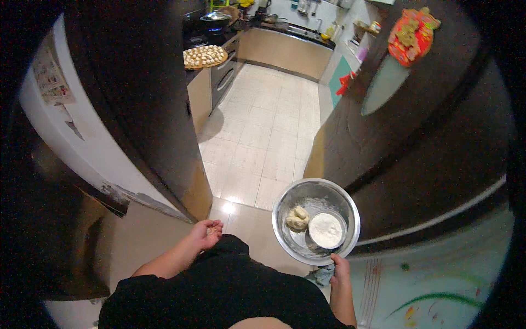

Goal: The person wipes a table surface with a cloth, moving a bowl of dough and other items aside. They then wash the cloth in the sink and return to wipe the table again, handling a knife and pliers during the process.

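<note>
My right hand grips the near rim of a stainless steel basin, the thumb over its edge. A greyish-blue cloth hangs beside that hand, below the basin; whether the fingers also hold it is hidden. Inside the basin sit a lump of pale dough and, to its right, a round container holding white flour. Flour dusts the basin's inner wall. My left hand hangs palm up at my left front, fingers loosely curled. Specks show on its palm, too small to identify.
A doorway between dark panels leads onto the kitchen's tiled floor. A tray of dumplings rests on the left counter. Behind it, a lidded pot stands over a blue flame. A red ornament hangs on the right panel.
</note>
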`<act>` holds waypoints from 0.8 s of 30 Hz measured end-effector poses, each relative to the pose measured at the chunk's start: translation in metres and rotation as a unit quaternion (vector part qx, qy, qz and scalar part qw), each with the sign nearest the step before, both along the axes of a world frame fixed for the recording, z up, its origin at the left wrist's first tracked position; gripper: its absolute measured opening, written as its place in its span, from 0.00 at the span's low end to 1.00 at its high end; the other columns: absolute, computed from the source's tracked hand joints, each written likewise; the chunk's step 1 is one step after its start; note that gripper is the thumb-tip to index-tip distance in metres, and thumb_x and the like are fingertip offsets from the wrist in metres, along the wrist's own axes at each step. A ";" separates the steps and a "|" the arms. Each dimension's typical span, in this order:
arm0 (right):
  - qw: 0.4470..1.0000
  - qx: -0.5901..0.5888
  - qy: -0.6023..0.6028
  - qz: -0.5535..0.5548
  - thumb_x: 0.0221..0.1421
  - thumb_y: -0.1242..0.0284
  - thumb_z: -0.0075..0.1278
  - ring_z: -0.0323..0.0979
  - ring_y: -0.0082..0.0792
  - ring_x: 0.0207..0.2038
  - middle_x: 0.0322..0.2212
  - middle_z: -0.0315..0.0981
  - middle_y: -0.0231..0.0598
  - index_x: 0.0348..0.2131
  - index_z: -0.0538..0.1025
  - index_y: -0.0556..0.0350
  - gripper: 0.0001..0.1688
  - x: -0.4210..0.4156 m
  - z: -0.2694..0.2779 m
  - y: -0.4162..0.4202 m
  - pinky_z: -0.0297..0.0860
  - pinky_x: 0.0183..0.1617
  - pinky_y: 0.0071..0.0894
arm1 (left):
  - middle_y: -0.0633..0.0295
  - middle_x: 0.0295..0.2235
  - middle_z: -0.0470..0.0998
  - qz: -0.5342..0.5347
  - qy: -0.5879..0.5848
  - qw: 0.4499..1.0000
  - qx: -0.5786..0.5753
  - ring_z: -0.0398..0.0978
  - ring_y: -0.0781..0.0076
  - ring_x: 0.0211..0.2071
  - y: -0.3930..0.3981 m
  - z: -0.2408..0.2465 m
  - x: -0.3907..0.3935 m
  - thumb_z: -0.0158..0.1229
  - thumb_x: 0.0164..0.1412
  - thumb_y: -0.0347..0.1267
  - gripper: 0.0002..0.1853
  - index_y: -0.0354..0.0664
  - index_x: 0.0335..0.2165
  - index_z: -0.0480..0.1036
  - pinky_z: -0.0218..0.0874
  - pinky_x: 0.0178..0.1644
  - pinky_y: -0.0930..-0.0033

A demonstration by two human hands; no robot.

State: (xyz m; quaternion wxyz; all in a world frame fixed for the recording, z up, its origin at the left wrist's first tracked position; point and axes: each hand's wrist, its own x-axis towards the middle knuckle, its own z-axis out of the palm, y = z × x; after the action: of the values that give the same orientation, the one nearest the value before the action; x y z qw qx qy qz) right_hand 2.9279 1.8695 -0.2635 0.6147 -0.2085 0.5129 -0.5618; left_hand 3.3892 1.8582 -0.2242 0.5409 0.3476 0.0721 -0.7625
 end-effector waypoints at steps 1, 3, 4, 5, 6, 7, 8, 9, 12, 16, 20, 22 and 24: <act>1.000 0.003 -0.017 0.011 0.44 0.75 0.44 0.71 0.38 0.29 0.27 0.72 0.43 0.30 0.70 0.65 0.11 -0.009 0.006 -0.012 0.68 0.35 0.37 | 0.58 0.22 0.68 0.026 0.008 1.000 0.002 0.63 0.72 0.20 0.004 -0.018 -0.005 0.42 0.51 0.28 0.07 0.35 0.28 0.64 0.56 0.24 0.75; 0.998 0.021 -0.053 0.021 0.44 0.74 0.45 0.70 0.38 0.30 0.27 0.72 0.43 0.29 0.70 0.64 0.10 -0.022 0.006 -0.019 0.67 0.37 0.38 | 0.58 0.22 0.68 0.051 0.024 0.998 -0.006 0.62 0.72 0.20 0.016 -0.047 -0.009 0.42 0.50 0.27 0.07 0.35 0.27 0.64 0.56 0.25 0.74; 0.996 0.036 -0.076 0.028 0.44 0.74 0.45 0.70 0.39 0.30 0.27 0.71 0.42 0.30 0.70 0.63 0.11 -0.029 0.005 -0.015 0.67 0.37 0.39 | 0.58 0.23 0.68 0.062 0.030 0.998 -0.011 0.62 0.72 0.20 0.024 -0.057 -0.011 0.42 0.49 0.27 0.07 0.35 0.27 0.64 0.56 0.25 0.74; 0.996 0.045 -0.072 0.028 0.43 0.74 0.46 0.70 0.38 0.31 0.29 0.71 0.42 0.32 0.70 0.63 0.13 -0.036 -0.001 -0.012 0.67 0.37 0.38 | 0.58 0.23 0.68 0.072 0.037 0.997 -0.017 0.62 0.72 0.20 0.029 -0.065 -0.014 0.42 0.49 0.27 0.07 0.35 0.27 0.64 0.56 0.25 0.74; 0.996 0.056 -0.064 0.030 0.43 0.73 0.47 0.69 0.38 0.32 0.30 0.71 0.41 0.33 0.70 0.63 0.15 -0.042 0.001 -0.010 0.66 0.38 0.38 | 0.58 0.23 0.68 0.099 0.034 0.995 -0.008 0.63 0.72 0.20 0.038 -0.061 -0.020 0.42 0.48 0.26 0.06 0.35 0.27 0.64 0.55 0.25 0.74; 0.996 0.067 -0.056 0.030 0.42 0.73 0.48 0.69 0.38 0.32 0.31 0.70 0.40 0.35 0.70 0.63 0.17 -0.047 0.005 -0.008 0.66 0.38 0.37 | 0.58 0.23 0.68 0.103 0.057 0.993 -0.011 0.63 0.71 0.20 0.037 -0.071 -0.020 0.42 0.48 0.27 0.07 0.35 0.27 0.64 0.56 0.25 0.75; 0.998 0.050 0.003 0.024 0.42 0.74 0.49 0.69 0.39 0.33 0.32 0.70 0.40 0.36 0.69 0.63 0.18 -0.050 0.009 0.000 0.66 0.39 0.38 | 0.58 0.23 0.68 0.107 0.080 0.991 -0.012 0.63 0.71 0.21 0.033 -0.084 -0.019 0.42 0.48 0.27 0.07 0.35 0.27 0.64 0.56 0.24 0.75; 0.999 0.025 0.020 -0.009 0.42 0.75 0.48 0.69 0.38 0.34 0.33 0.70 0.41 0.38 0.68 0.64 0.20 -0.042 0.021 -0.050 0.66 0.39 0.39 | 0.58 0.23 0.68 0.094 0.102 0.989 -0.049 0.64 0.71 0.21 -0.038 -0.058 0.003 0.42 0.48 0.27 0.07 0.35 0.27 0.64 0.56 0.24 0.75; 0.998 0.052 -0.021 -0.012 0.42 0.75 0.48 0.68 0.38 0.35 0.33 0.70 0.42 0.38 0.68 0.64 0.19 -0.006 0.060 -0.060 0.65 0.40 0.39 | 0.58 0.22 0.68 0.084 0.024 0.996 -0.006 0.64 0.70 0.21 -0.093 0.003 0.001 0.42 0.50 0.27 0.06 0.35 0.27 0.65 0.57 0.23 0.74; 0.994 0.079 -0.021 -0.067 0.43 0.76 0.47 0.69 0.39 0.34 0.33 0.69 0.43 0.38 0.67 0.66 0.19 0.014 0.090 -0.041 0.64 0.40 0.39 | 0.58 0.21 0.67 -0.016 0.025 0.997 -0.065 0.64 0.70 0.21 -0.154 0.067 -0.024 0.44 0.51 0.26 0.06 0.34 0.27 0.65 0.57 0.23 0.75; 0.987 0.077 0.021 -0.139 0.46 0.75 0.43 0.70 0.39 0.31 0.31 0.69 0.43 0.37 0.67 0.66 0.16 0.053 0.106 -0.040 0.67 0.36 0.39 | 0.59 0.23 0.68 -0.157 0.068 0.982 -0.074 0.64 0.73 0.21 -0.199 0.130 -0.045 0.44 0.53 0.26 0.05 0.34 0.28 0.64 0.57 0.23 0.77; 0.989 0.044 -0.004 -0.138 0.47 0.76 0.40 0.71 0.39 0.31 0.31 0.69 0.43 0.38 0.67 0.65 0.16 0.068 0.101 -0.045 0.69 0.34 0.39 | 0.59 0.25 0.69 -0.183 0.074 0.979 -0.047 0.65 0.73 0.21 -0.223 0.139 -0.036 0.42 0.54 0.26 0.06 0.35 0.30 0.64 0.59 0.24 0.77; 0.981 0.101 0.012 -0.163 0.44 0.75 0.46 0.69 0.38 0.32 0.31 0.70 0.42 0.37 0.68 0.65 0.18 0.096 0.110 -0.057 0.66 0.36 0.36 | 0.58 0.25 0.69 -0.186 0.071 0.980 -0.012 0.66 0.72 0.21 -0.247 0.140 -0.010 0.42 0.54 0.27 0.06 0.35 0.30 0.64 0.60 0.24 0.75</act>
State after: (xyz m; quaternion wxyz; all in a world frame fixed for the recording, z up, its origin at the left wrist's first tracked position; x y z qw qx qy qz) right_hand 3.0237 1.8129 -0.1538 0.5269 -0.0661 0.6010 -0.5973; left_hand 3.3788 1.6111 -0.0846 0.3874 0.2936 0.0355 -0.8732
